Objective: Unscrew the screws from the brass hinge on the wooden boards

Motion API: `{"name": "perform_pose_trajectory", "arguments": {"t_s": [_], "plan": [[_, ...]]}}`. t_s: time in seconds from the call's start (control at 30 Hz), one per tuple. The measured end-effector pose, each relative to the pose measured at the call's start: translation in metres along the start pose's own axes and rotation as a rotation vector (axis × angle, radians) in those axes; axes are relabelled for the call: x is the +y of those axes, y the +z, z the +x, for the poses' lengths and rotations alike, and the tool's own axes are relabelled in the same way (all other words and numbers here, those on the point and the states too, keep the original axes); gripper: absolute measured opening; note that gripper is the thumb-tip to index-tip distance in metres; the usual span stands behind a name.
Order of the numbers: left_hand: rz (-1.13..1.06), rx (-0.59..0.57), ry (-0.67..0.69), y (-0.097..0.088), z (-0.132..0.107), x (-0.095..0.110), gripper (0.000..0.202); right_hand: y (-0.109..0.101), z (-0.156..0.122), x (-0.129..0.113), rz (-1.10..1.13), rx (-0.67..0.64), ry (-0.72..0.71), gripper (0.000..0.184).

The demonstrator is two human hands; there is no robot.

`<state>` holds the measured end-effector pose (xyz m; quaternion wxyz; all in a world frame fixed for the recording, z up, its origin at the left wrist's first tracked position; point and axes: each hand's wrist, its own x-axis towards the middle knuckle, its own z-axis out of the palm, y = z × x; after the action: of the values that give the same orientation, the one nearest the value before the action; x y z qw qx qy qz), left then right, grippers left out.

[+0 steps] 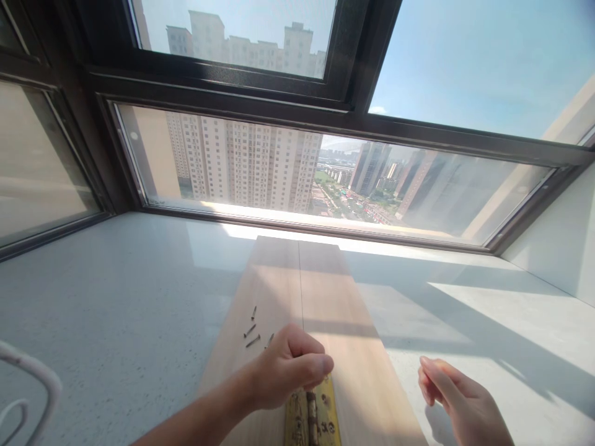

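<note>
Two pale wooden boards (pixel 357 347) lie side by side, with a dark seam running between them. Over that seam, near the bottom of the view, lies a worn yellow hinge (pixel 328 412) with a rusty barrel and screw holes. My left hand (pixel 295 365) is closed just above the hinge's far end and covers part of it; whatever its fingers hold is hidden. Several dark screws (pixel 252 331) are scattered on the left board beside that hand. To the right of the boards, my right hand (pixel 458 396) hovers with thumb and fingertips pinched together; I cannot make out anything between them.
A pale speckled sill (pixel 153 310) carries the boards. Behind it rises a dark window frame (pixel 260 118), with tall buildings outside. A bent white rod (pixel 46 378) curves in at the lower left. A white wall (pixel 553 229) bounds the right side.
</note>
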<state>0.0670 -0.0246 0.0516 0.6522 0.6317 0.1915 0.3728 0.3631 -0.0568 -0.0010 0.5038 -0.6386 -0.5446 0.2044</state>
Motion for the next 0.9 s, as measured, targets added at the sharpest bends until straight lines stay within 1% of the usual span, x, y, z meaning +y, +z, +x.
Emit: {"name": "perform_pose_trajectory", "arguments": {"t_s": [0.03,0.1,0.2,0.3,0.37,0.4,0.43,0.5,0.6,0.63,0.67,0.7,0.73,0.8,0.87,0.9], "plan": [[0.008,0.069,0.017,0.003,-0.001,-0.003,0.039,-0.001,-0.001,0.004,-0.004,-0.037,0.030,0.048],[-0.015,0.227,0.069,0.010,-0.004,-0.012,0.043,-0.002,-0.003,0.012,0.001,-0.097,0.081,0.048],[-0.018,0.451,0.130,0.022,-0.004,-0.028,0.044,-0.004,-0.004,0.021,0.037,-0.108,0.099,0.048],[0.030,0.682,0.187,0.033,-0.002,-0.038,0.044,-0.003,-0.006,0.025,0.065,-0.109,0.111,0.047],[0.088,0.779,0.209,0.038,-0.002,-0.040,0.043,-0.002,-0.006,0.025,0.068,-0.120,0.118,0.046],[0.126,0.790,0.211,0.039,-0.004,-0.040,0.042,-0.002,-0.007,0.025,0.067,-0.129,0.120,0.046],[0.174,0.771,0.205,0.040,-0.006,-0.038,0.040,-0.001,-0.007,0.024,0.066,-0.139,0.122,0.045],[0.299,0.670,0.180,0.038,-0.013,-0.032,0.031,0.000,-0.008,0.023,0.071,-0.156,0.122,0.045],[0.555,0.441,0.160,0.028,-0.024,-0.017,0.014,0.000,-0.008,0.020,0.071,-0.162,0.100,0.045],[0.660,0.366,0.191,0.022,-0.026,-0.012,0.016,0.000,-0.008,0.018,0.063,-0.163,0.091,0.046],[0.780,0.257,0.267,0.016,-0.028,-0.006,0.021,0.000,-0.008,0.016,0.051,-0.163,0.080,0.046],[0.921,0.120,0.347,0.010,-0.028,0.001,0.025,-0.001,-0.008,0.014,0.037,-0.165,0.072,0.046],[1.075,-0.025,0.407,0.004,-0.027,0.008,0.026,-0.001,-0.008,0.012,0.024,-0.167,0.066,0.046],[1.401,-0.145,0.458,-0.007,-0.025,0.022,0.020,-0.001,-0.008,0.008,0.001,-0.164,0.056,0.047],[1.676,-0.259,0.447,-0.013,-0.023,0.034,0.012,-0.001,-0.008,0.006,-0.017,-0.161,0.050,0.047],[1.776,-0.304,0.428,-0.014,-0.022,0.040,0.008,-0.001,-0.008,0.005,-0.026,-0.161,0.046,0.047]]}}
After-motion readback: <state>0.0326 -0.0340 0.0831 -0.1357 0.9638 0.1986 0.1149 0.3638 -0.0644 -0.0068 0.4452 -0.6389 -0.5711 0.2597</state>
